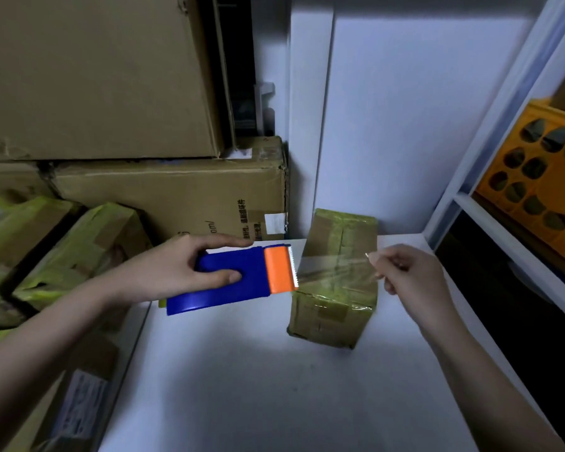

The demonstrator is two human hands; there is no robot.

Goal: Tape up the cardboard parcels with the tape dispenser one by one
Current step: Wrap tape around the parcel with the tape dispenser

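One cardboard parcel (335, 282), already wrapped in yellowish tape, lies near the far edge of the white surface (242, 386), between the two hands and under a strip of clear tape (333, 265) stretched just above it. The left hand (183, 265) grips the blue and orange tape dispenser (235, 282) just left of the parcel, while the right hand (408, 275) pinches the strip's free end over the parcel's right side. Several more cardboard boxes (163, 197) are stacked beyond the surface's left edge.

Tape dispenser (232, 278): blue body, orange toothed head, held above the table. Parcel (335, 278): brown cardboard, yellowish tape, clear strip stretched over it
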